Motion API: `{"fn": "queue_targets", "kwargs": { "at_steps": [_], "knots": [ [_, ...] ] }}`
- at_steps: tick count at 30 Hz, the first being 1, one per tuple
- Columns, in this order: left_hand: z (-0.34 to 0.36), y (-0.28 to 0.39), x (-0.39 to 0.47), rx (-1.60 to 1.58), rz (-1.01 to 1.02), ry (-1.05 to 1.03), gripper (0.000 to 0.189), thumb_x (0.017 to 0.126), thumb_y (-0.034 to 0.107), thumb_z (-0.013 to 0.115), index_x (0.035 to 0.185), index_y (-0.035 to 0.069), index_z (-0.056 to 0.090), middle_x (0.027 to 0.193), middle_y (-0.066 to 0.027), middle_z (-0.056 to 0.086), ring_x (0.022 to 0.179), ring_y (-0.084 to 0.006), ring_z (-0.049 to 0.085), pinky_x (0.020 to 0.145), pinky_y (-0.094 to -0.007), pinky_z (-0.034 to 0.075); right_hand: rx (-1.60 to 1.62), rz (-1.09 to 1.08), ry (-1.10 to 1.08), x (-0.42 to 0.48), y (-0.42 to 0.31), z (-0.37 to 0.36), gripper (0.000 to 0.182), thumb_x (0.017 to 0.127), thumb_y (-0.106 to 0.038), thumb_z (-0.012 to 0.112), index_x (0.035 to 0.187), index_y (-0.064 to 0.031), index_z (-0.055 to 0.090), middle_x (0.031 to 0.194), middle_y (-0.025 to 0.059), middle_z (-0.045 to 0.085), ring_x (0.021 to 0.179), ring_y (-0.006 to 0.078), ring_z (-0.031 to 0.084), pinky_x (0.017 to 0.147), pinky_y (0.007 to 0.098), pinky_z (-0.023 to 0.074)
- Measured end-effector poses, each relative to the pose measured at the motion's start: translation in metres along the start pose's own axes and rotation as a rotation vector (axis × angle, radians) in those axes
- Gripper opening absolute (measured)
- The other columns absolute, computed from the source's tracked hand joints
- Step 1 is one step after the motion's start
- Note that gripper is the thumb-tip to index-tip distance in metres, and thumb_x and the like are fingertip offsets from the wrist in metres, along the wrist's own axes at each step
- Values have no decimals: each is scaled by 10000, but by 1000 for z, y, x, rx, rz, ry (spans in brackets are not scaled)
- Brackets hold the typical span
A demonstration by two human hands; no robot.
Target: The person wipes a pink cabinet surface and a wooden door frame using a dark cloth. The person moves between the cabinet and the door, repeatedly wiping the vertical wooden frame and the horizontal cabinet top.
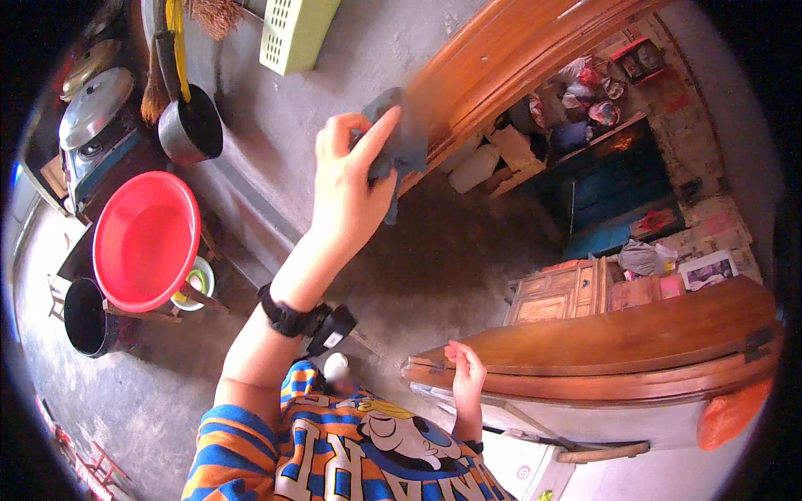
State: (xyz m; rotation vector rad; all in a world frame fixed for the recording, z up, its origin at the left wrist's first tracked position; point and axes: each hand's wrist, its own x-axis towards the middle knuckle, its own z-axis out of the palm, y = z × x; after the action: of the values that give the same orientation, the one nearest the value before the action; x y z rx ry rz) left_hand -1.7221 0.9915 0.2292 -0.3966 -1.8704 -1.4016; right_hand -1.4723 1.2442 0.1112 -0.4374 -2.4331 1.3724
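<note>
My left hand (351, 175) is raised, holding a dark grey-blue cloth (404, 147) bunched under its fingers. The cloth lies at the edge of a varnished wooden door frame (463, 81), beside the grey wall; blur hides the exact contact. A black band circles my left wrist. Lower down, my right hand (467, 372) is loosely curled and holds nothing. It appears close to the near end of an open wooden door leaf (595, 338); whether it touches the wood I cannot tell.
To the left, a red plastic basin (147, 241) rests on a wooden stand beside a black bucket (88, 316). A black pan (191, 128) and a green perforated basket (294, 34) hang on the wall. Through the doorway are a wooden cabinet (557, 291) and several bags (589, 94).
</note>
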Motion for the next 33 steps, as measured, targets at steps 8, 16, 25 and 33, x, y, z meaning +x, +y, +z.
{"fn": "queue_targets", "kwargs": {
  "at_steps": [8, 16, 25, 33],
  "knots": [
    [22, -38, -33, 51, -74, -77, 641, 668, -63, 601, 1277, 85, 468, 1066, -158, 429, 979, -320, 455, 884, -368, 394, -13, 19, 8, -3, 12, -6, 219, 946, -93, 448, 1029, 23, 615, 890, 92, 646, 779, 129, 595, 733, 252, 488],
    [40, -112, -125, 183, -283, -135, 727, 651, -87, 598, 1314, 71, 344, 1112, -185, 406, 1028, -382, 431, 889, -436, 406, -30, 49, -67, 3, 8, 8, 217, 940, -84, 451, 1033, 25, 614, 899, 95, 646, 801, 130, 593, 754, 254, 475],
    [22, -198, -216, 156, -768, -174, 618, 685, -30, 571, 1272, 119, 446, 1060, -180, 450, 1027, -367, 463, 904, -407, 400, -48, 25, -137, 15, 5, 18, 222, 941, -94, 448, 1032, 24, 613, 894, 94, 647, 815, 137, 597, 756, 261, 478],
    [4, -64, -78, 115, -42, -94, 648, 638, -78, 613, 1232, 162, 517, 1017, -127, 451, 962, -314, 462, 849, -376, 419, -46, 41, -144, 17, 1, 24, 223, 942, -92, 445, 1035, 23, 612, 893, 96, 648, 813, 140, 601, 757, 264, 480]
  ]
}}
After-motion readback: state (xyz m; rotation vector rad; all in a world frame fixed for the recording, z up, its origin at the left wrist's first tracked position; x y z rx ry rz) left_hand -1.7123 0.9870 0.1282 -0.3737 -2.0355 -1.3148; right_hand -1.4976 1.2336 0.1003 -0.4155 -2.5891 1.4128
